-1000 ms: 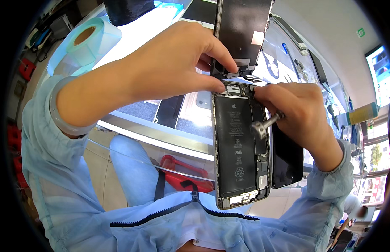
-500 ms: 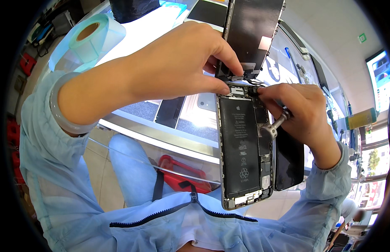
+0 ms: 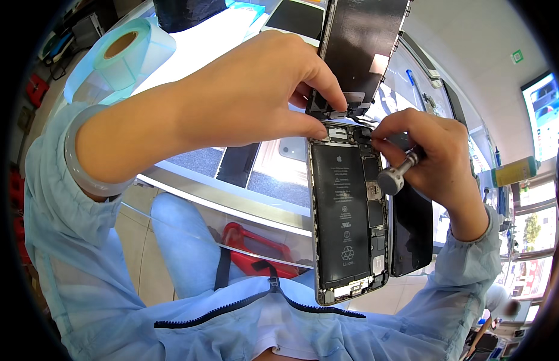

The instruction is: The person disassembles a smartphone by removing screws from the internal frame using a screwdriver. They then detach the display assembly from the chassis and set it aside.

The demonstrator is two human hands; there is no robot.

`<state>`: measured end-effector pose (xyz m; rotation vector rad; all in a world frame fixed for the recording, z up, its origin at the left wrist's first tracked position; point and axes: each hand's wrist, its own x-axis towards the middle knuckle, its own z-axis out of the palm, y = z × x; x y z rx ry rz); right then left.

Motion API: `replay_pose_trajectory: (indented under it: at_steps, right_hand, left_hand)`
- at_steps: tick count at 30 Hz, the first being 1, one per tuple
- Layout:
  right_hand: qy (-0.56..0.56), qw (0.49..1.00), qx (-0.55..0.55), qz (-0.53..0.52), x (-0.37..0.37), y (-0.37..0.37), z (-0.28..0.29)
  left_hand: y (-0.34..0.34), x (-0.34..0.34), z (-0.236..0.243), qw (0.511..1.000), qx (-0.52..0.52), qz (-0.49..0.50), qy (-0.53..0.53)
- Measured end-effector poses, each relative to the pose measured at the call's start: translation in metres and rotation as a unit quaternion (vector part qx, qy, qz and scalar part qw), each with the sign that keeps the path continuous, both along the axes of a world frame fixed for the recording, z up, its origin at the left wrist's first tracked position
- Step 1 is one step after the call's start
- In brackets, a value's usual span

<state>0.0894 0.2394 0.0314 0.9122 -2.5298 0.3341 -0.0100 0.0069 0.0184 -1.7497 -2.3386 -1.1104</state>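
Tiled floor (image 3: pixel 136 234) shows beneath the cluttered counter (image 3: pixel 231 200) and opened phone (image 3: pixel 341 207).

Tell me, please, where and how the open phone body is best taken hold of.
The open phone body is probably best gripped by its lower rim, from the near side: that end is untouched, and the rim avoids the exposed battery.

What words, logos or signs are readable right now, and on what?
Black battery: pale symbols, including recycling arrows, and print I won't copy; its finest lines are too small to read.
Green square sign, upper right: too small.
Bright screen: blurred.
Yellow bottle label: illegible.
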Motion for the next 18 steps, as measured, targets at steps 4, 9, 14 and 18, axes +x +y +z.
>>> replay_pose_trajectory:
  at_steps: [4, 9, 14, 18]
  right_hand:
    - [0.000, 1.000, 0.007, -0.004, 0.002, -0.005, -0.001]
    - [0.000, 1.000, -0.004, -0.017, 0.002, -0.006, 0.001]
    - [-0.041, 0.999, 0.004, -0.017, -0.002, -0.006, 0.004]
    - [-0.048, 0.999, 0.004, -0.022, -0.008, -0.004, 0.005]
  left_hand:
    - [0.001, 0.001, 0.000, 1.000, -0.004, 0.003, -0.011]
    - [0.002, 0.000, -0.004, 1.000, 0.012, 0.011, -0.011]
    - [0.001, 0.001, -0.002, 1.000, 0.001, 0.019, -0.011]
    - [0.002, -0.001, -0.004, 1.000, 0.003, 0.013, -0.010]
